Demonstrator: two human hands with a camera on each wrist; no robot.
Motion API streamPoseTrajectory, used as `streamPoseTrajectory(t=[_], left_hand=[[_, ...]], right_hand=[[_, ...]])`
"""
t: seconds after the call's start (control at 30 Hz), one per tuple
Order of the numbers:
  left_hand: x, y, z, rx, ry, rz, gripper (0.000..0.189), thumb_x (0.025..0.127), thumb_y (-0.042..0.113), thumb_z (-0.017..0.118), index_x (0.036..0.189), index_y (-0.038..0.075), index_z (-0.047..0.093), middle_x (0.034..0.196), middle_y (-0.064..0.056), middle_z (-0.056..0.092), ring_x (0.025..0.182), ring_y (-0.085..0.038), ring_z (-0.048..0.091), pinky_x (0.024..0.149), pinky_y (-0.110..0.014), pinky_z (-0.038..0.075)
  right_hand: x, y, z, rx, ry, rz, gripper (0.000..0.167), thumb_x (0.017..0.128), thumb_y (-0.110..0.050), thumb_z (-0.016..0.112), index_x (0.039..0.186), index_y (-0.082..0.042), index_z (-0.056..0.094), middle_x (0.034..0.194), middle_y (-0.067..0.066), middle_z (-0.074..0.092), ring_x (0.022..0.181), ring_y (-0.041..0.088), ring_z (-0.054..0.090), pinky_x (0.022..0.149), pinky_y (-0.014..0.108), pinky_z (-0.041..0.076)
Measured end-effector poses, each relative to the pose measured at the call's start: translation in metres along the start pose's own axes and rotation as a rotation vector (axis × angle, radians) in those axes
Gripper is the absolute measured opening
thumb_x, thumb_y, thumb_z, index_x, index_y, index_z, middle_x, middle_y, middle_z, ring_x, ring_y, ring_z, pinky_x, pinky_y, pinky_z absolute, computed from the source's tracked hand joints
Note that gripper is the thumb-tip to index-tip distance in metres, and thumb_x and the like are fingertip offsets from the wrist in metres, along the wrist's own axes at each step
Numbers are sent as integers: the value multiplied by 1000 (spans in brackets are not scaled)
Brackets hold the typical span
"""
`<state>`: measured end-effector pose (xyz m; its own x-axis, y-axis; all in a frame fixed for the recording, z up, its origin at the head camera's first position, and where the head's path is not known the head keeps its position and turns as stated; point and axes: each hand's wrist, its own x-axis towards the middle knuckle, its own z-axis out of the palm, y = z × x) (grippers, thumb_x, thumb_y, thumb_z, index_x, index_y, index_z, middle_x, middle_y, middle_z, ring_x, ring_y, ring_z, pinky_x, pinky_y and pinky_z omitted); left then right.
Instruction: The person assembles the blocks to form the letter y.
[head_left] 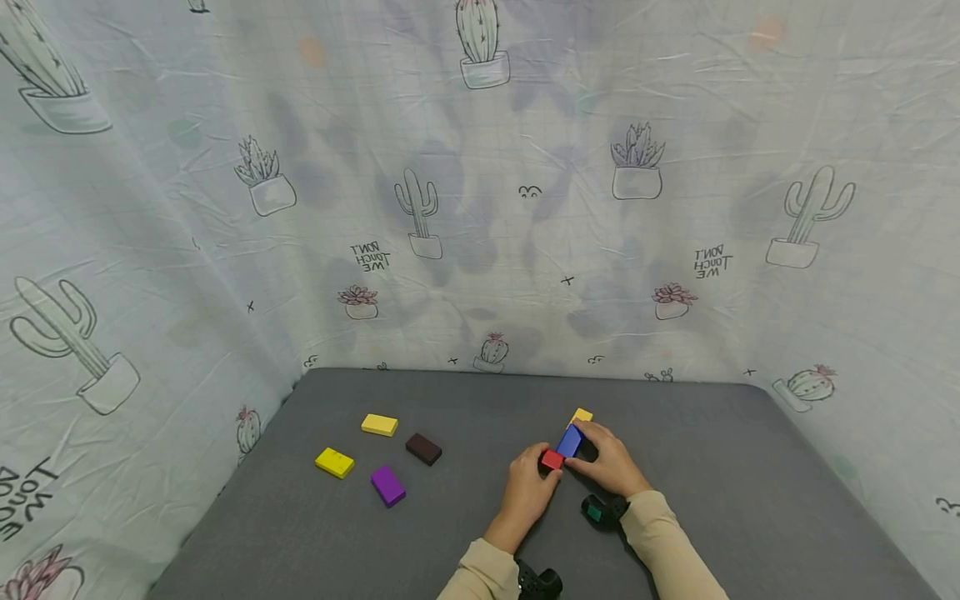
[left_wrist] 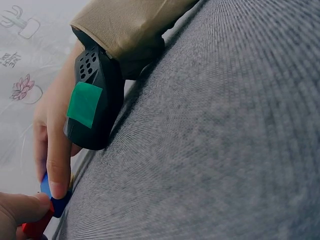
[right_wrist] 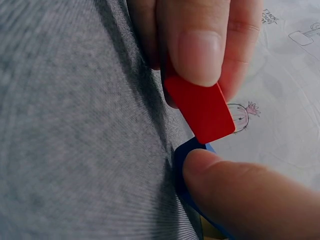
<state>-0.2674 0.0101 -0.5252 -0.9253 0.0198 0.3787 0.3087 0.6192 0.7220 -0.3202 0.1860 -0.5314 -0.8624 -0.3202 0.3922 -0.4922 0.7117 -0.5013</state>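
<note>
On the right half of the grey table, my left hand [head_left: 525,492] pinches a red block [head_left: 552,460] between thumb and fingers. My right hand [head_left: 613,462] holds a blue block [head_left: 570,442], thumb on its near end and fingers at its far end. The red block [right_wrist: 205,112] meets or nearly meets the near end of the blue block [right_wrist: 183,159]; whether they touch, I cannot tell. Beyond the blue block lies a yellow block [head_left: 581,415], partly hidden, in line with the others. The left wrist view shows the red block [left_wrist: 37,226] under the left thumb.
At the left of the grey table [head_left: 262,533] lie two yellow blocks, one farther back [head_left: 379,425] and one nearer [head_left: 334,462], a dark brown block [head_left: 423,448] and a purple block [head_left: 387,486]. A cactus-print curtain [head_left: 525,233] stands behind the table and along its sides.
</note>
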Motion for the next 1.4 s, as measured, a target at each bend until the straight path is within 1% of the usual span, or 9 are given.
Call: streamPoseTrajectory(t=[0.13,0.27,0.37,0.4,0.5,0.6,0.63,0.8,1.4], left_hand=[[0,0,0,1,3,2,40,79,10,76,115,-1,62,110,-13,67,103,-26,64,87,-40,53],[0,0,0,1,2,5,40,79,11,76,115,-1,62,110,-13,67,103,-26,64,87,-40,53],[0,-1,0,1,2,10,40,79,11,76,115,-1,62,110,-13,67,103,-26,64,87,-40,53],[0,-1,0,4,2,12,40,79,11,76,115,-1,62,110,-13,67,103,-26,64,87,-40,53],[0,-2,1,4,5,16,40,79,11,76,115,-1,62,110,-13,67,103,-26,64,88,-40,53],[1,-2,2,4,9,19,40,80,11,76,115,-1,62,110,-13,67,103,-26,64,87,-40,53],[1,-2,2,3,10,22,40,80,11,76,115,-1,62,110,-13,67,103,-26,64,87,-40,53],[1,-3,2,6,14,27,41,79,11,76,115,-2,62,110,-14,67,103,-26,65,87,-39,53],[2,-2,-1,9,2,29,41,80,12,76,116,-1,62,111,-14,67,103,-26,64,87,-39,53]], right_hand=[[0,1,0,9,-1,-4,71,76,-25,79,134,2,51,132,25,53,122,43,49,95,58,43],[-1,2,0,49,5,-12,71,76,-28,79,134,1,51,132,26,52,122,45,48,94,60,42],[-1,3,1,62,37,-52,71,79,-37,76,134,0,52,130,26,54,120,46,49,92,62,42],[-2,3,2,47,54,-71,70,80,-40,74,134,-1,53,129,25,55,119,44,50,91,59,44],[-2,2,2,47,71,-92,71,81,-47,71,133,-2,53,127,24,56,117,43,51,90,59,44],[-2,1,0,57,43,-61,71,80,-42,73,133,0,53,129,25,55,120,44,49,92,59,43],[-1,0,-1,75,24,-39,71,79,-39,75,133,1,52,131,26,53,121,47,48,93,63,41],[1,-1,-3,35,-42,19,70,79,-31,76,136,1,50,136,23,51,126,43,45,99,59,40],[2,-3,-6,20,-73,27,71,79,-33,76,135,2,50,137,23,49,128,43,43,100,59,39]])
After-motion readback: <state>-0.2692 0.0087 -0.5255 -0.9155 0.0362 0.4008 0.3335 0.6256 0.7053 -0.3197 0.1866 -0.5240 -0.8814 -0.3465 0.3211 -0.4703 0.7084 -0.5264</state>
